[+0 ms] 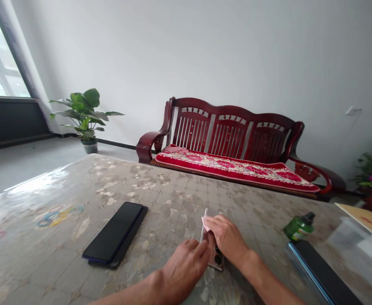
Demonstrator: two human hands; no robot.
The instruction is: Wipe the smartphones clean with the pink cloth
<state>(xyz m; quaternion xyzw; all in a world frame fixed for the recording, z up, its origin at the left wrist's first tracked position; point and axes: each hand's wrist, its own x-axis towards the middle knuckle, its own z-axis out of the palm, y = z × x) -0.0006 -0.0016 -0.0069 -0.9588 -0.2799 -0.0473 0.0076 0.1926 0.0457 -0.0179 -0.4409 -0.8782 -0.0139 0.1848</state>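
Note:
Between my hands is a pinkish smartphone (216, 264), its dark round camera lenses toward me and most of its body covered by my fingers. My left hand (186, 266) is closed on its left side, fingertips bent against the edge. My right hand (226, 238) reaches over from the right, its fingers closed on a small pale pink piece (206, 224), cloth or paper, pressed at the far end of the phone. A thin whitish edge (203, 228) runs upward there; whether it is the phone's side or a separate strip, I cannot tell.
Two stacked dark phones (116, 233) lie left on the patterned tablecloth (170, 203). Rubber bands (57, 215) sit farther left. On the right are a green bottle (299, 227), a dark blue-edged phone (322, 271) and a clear plastic box (354, 245). A wooden bench (227, 131) stands behind.

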